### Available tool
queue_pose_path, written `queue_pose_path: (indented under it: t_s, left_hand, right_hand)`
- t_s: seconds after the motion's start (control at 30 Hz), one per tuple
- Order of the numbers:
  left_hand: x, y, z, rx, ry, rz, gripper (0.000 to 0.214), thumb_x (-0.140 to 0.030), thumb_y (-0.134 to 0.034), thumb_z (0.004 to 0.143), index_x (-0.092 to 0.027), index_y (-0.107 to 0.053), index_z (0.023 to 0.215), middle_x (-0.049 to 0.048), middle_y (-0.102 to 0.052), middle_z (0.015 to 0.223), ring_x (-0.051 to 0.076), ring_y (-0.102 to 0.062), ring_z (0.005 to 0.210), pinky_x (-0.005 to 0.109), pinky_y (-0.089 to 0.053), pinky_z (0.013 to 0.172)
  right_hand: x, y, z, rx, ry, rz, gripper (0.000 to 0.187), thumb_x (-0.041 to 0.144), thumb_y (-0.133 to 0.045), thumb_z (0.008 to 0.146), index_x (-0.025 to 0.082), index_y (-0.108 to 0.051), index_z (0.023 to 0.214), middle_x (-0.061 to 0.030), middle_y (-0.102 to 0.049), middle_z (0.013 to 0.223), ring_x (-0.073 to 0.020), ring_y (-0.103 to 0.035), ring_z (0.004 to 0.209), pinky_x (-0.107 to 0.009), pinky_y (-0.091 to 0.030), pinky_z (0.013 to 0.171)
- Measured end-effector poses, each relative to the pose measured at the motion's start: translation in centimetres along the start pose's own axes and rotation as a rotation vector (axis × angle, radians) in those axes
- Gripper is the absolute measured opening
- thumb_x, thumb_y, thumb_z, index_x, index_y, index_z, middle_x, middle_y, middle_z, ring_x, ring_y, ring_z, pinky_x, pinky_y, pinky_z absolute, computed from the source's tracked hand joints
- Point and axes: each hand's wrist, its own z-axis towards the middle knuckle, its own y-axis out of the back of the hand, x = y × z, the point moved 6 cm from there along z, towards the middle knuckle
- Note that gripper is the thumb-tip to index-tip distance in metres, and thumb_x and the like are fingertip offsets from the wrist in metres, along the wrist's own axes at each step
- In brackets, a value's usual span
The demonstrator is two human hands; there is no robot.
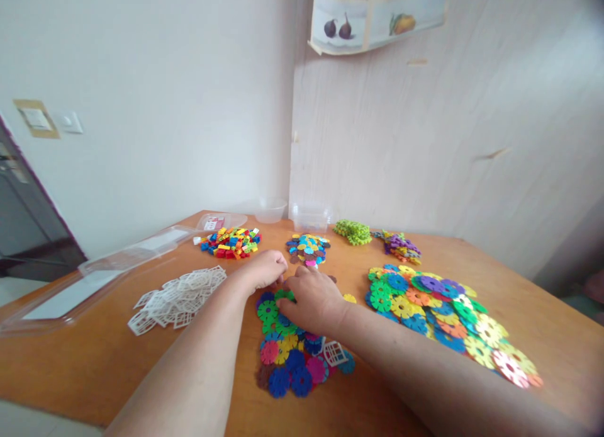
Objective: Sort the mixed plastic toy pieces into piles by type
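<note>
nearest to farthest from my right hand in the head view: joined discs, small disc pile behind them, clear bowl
1. Joined discs: right under the right hand, touching it, at the near table edge.
2. Small disc pile: just beyond the hand, mid-table.
3. Clear bowl: at the back, by the wall.

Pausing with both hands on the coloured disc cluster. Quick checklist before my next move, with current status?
1. Both hands in view: ok; left hand and right hand meet at the disc cluster's far edge.
2. Grip on a disc: cannot tell; the hands hide it.
3. Cluster flat on the table: ok.
4. Loose disc pile right of the right hand: ok.
5. White lattice pieces left of the left hand, untouched: ok.
</note>
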Motion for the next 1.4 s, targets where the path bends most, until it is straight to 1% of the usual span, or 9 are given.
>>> queue_pose_path:
  t_s: [0.2,0.43,0.5,0.63,0.77,0.9,1.17,1.3,1.4]
  left_hand:
    - [0.0,-0.2,0.0,0.014,-0.001,0.015,0.014,-0.027,-0.05,0.072,-0.019,-0.061,0.075,0.0012,-0.067,0.063,0.015,-0.061,0.055,0.023,-0.043,0.05]
    - [0.1,-0.2,0.1,0.029,-0.003,-0.013,0.015,-0.027,-0.05,0.07,-0.018,-0.062,0.075,0.0026,-0.068,0.065,0.015,-0.061,0.054,0.023,-0.041,0.047]
    - [0.2,-0.2,0.1,0.031,-0.007,-0.039,0.016,-0.027,-0.05,0.07,-0.018,-0.062,0.075,0.0029,-0.069,0.066,0.015,-0.06,0.053,0.023,-0.041,0.047]
    - [0.3,-0.3,0.4,0.044,-0.03,-0.042,0.013,-0.026,-0.052,0.067,-0.018,-0.061,0.073,0.0024,-0.068,0.066,0.015,-0.06,0.055,0.023,-0.042,0.048]
    - [0.6,-0.3,0.7,0.024,-0.034,-0.024,0.013,-0.027,-0.05,0.069,-0.019,-0.059,0.074,0.0017,-0.068,0.067,0.015,-0.061,0.056,0.023,-0.043,0.05]
    - [0.6,-0.2,0.5,-0.001,0.0,-0.008,0.015,-0.031,-0.05,0.073,-0.02,-0.058,0.078,0.0008,-0.07,0.072,0.015,-0.063,0.056,0.023,-0.044,0.05]
    - [0.2,-0.1,0.2,-0.006,0.021,0.007,0.015,-0.031,-0.051,0.076,-0.019,-0.058,0.082,0.003,-0.069,0.075,0.013,-0.062,0.055,0.022,-0.043,0.049]
    - [0.4,-0.1,0.4,-0.008,0.026,0.007,0.015,-0.03,-0.051,0.077,-0.018,-0.057,0.083,0.0031,-0.069,0.073,0.012,-0.061,0.053,0.02,-0.043,0.049]
    - [0.5,-0.2,0.5,-0.008,0.03,0.0,0.015,-0.03,-0.052,0.077,-0.018,-0.057,0.083,0.003,-0.069,0.072,0.012,-0.06,0.053,0.02,-0.043,0.049]
  right_hand:
    - [-1.0,-1.0,1.6,0.044,-0.118,0.011,0.049,0.057,-0.054,0.079,0.017,-0.067,0.103,-0.0162,-0.066,0.106,-0.0321,-0.06,0.102,-0.041,-0.049,0.078]
    - [-1.1,-0.7,1.8,0.046,-0.139,0.086,0.043,0.054,-0.063,0.072,0.019,-0.067,0.098,-0.0123,-0.067,0.103,-0.0294,-0.063,0.096,-0.036,-0.05,0.072]
    - [-1.1,-0.4,1.6,0.014,-0.128,0.111,0.04,0.05,-0.063,0.073,0.02,-0.065,0.099,-0.0103,-0.067,0.102,-0.0281,-0.064,0.095,-0.033,-0.048,0.069]
    - [-1.5,-0.5,1.1,-0.017,-0.151,0.21,0.019,0.038,-0.057,0.081,0.022,-0.062,0.09,-0.0039,-0.068,0.091,-0.0208,-0.063,0.083,-0.026,-0.039,0.061]
    - [-3.1,-0.8,0.4,-0.046,-0.184,0.374,0.015,0.037,-0.055,0.083,0.022,-0.058,0.086,0.0001,-0.066,0.076,-0.0147,-0.057,0.067,-0.024,-0.032,0.055]
    - [-6.6,0.3,-1.5,-0.123,-0.213,0.446,0.013,0.033,-0.056,0.084,0.02,-0.058,0.083,0.0016,-0.063,0.069,-0.0118,-0.052,0.061,-0.022,-0.032,0.054]
    - [-18.0,4.1,-6.8,-0.245,-0.467,0.189,0.018,0.034,-0.052,0.082,0.02,-0.062,0.076,-0.0003,-0.063,0.066,-0.0145,-0.055,0.061,-0.024,-0.032,0.054]
    - [-21.9,4.8,-8.3,-0.194,-0.571,0.04,0.022,0.033,-0.049,0.081,0.02,-0.062,0.067,-0.0014,-0.062,0.062,-0.0149,-0.054,0.057,-0.025,-0.028,0.051]
    - [-22.9,5.3,-8.9,-0.157,-0.599,-0.037,0.023,0.031,-0.048,0.08,0.021,-0.062,0.065,-0.0027,-0.063,0.064,-0.015,-0.054,0.056,-0.025,-0.026,0.05]
